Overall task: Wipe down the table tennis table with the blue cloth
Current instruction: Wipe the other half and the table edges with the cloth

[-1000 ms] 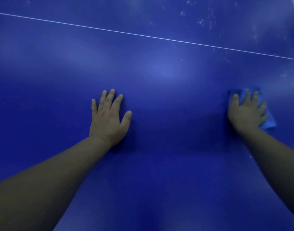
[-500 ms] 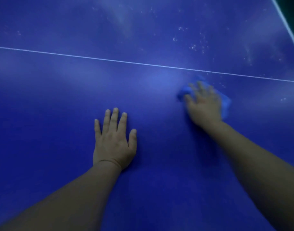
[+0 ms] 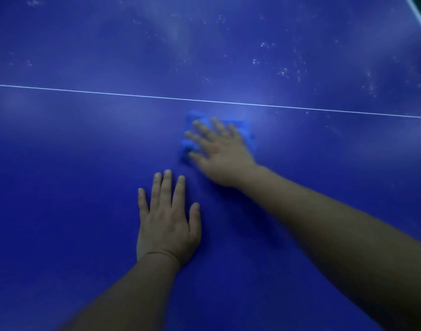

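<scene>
My right hand presses the blue cloth with spread fingers, 1 o'clock from my left hand, flat on the table.

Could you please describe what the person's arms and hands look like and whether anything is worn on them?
Both are bare: the left hand and right hand wear no gloves, and no ring, watch or bracelet shows. The left forearm and right forearm show no sleeve within the frame. The right hand is blurred, so small details there are uncertain.
</scene>
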Motion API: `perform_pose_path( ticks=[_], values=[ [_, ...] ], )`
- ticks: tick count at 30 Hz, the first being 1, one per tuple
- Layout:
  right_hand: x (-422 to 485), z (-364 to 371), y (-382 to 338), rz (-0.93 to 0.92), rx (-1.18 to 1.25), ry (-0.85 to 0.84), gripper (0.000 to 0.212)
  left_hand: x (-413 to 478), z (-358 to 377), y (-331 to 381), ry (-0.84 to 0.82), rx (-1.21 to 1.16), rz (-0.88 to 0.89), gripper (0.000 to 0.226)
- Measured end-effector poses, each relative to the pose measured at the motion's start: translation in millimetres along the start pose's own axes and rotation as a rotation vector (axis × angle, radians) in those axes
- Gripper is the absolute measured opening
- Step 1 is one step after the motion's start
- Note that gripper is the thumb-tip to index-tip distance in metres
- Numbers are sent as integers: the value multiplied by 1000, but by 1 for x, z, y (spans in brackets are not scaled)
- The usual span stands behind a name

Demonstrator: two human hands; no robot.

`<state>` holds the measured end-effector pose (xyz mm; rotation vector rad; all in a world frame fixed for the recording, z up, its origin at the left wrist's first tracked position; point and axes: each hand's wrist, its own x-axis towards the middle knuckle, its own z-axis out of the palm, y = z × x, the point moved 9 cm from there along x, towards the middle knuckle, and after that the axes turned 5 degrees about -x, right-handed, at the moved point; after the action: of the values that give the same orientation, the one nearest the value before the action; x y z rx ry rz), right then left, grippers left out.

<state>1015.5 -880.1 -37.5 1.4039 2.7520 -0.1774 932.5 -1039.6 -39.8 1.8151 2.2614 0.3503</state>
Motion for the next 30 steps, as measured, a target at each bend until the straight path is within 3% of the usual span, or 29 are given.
perform_pose_path(
  ticks=[3,5,7,9,12,14,16,18,22,25,27,30],
  values=[
    [-29,-13,147,478,-19,87,65,0,2,1,-10,4,4,69],
    [-73,-21,231,854,37,57,63,0,0,2,-5,-8,1,69],
    [-93,-16,246,1054,137,-10,65,1,0,1,-15,-20,-6,70],
    [-73,-9,199,972,122,-19,64,0,1,-1,-26,-27,-11,70],
    [-11,-4,66,536,67,24,60,1,0,-1,-7,-32,-13,70],
    [14,3,-24,212,55,-42,60,1,0,-2,3,-28,-6,68],
    [23,4,-45,36,35,-73,59,2,0,-2,20,-21,11,66],
    [19,-2,19,110,15,-28,60,2,1,0,7,-22,16,65],
    [-62,-23,223,760,-21,120,64,1,4,2,-45,-24,9,66],
    [-127,-17,275,1193,152,35,67,2,5,1,-63,-15,1,67],
    [-110,-13,239,1153,140,33,66,1,6,0,-79,-7,-1,68],
    [-41,-8,120,695,51,67,62,3,7,1,-102,23,-7,70]
  ],
)
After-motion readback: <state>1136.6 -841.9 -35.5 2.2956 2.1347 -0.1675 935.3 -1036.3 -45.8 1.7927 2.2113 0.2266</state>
